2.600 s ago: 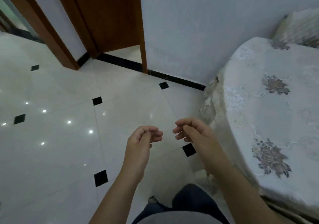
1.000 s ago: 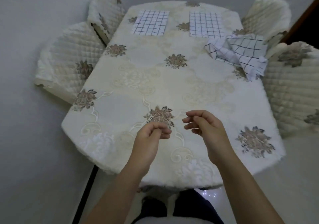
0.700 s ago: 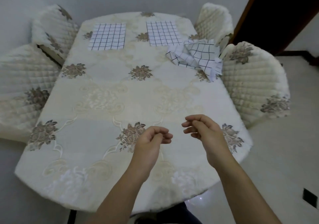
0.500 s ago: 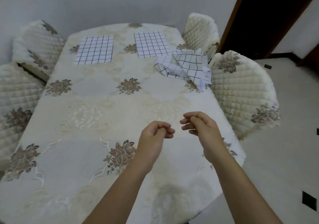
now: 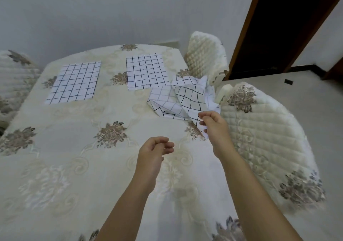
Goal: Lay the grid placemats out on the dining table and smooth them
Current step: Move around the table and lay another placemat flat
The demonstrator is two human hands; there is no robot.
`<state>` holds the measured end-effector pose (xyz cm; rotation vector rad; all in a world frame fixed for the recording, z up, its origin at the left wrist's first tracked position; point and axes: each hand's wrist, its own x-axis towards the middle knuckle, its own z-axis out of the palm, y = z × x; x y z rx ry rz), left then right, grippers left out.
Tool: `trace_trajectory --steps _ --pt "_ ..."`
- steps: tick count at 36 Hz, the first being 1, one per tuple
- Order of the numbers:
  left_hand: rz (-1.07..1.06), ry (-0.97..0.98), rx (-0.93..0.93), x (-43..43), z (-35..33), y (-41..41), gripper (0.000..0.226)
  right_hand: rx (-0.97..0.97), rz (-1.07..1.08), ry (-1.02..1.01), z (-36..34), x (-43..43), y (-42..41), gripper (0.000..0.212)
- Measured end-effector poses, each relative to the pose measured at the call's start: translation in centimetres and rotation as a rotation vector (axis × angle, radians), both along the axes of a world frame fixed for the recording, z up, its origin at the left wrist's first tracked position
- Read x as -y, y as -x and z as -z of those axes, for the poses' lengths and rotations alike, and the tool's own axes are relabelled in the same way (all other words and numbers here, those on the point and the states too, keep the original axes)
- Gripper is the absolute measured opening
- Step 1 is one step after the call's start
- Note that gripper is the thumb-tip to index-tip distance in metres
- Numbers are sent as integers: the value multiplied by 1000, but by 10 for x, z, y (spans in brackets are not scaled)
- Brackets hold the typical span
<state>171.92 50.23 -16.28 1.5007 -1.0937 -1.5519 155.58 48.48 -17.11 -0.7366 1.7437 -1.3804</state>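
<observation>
At the far end of the table (image 5: 55,162), two grid placemats lie flat on the cream floral cloth: left placemat (image 5: 73,82) and right placemat (image 5: 146,71), side by side, apart, a flower motif between them. Both look smooth, edges square.

Crumpled pile of placemats (image 5: 182,99) sits just beside the right placemat, at the table's right edge, folded over itself, one corner trailing off toward the near chair (image 5: 263,140). Far chair (image 5: 206,58) stands behind the pile; both chairs wear quilted cream covers.

Right hand (image 5: 213,123) reaches to the pile's near corner, thumb and fingers pinched on the cloth edge. Grip appears closed on the fabric, though the contact is partly hidden by the hand itself.

Left hand (image 5: 153,152) hovers over the bare cloth nearer the person, fingers loosely curled, holding nothing, well apart from the pile.

Dark doorway (image 5: 282,27) at upper right.
</observation>
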Motion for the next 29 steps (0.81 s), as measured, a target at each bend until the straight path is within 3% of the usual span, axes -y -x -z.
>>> trace_trajectory --steps 4,14,23,29 --pt "-45 -32 13 21 7 5 22 -86 -12 -10 8 35 15 22" --pt "-73 -81 22 40 27 14 19 -190 -82 -121 35 79 34 38" --pt "-83 -106 55 34 34 11 19 -35 -131 -86 39 66 16 35" --pt "-64 -96 46 19 34 4 20 -56 -287 -15 30 41 -18 27"
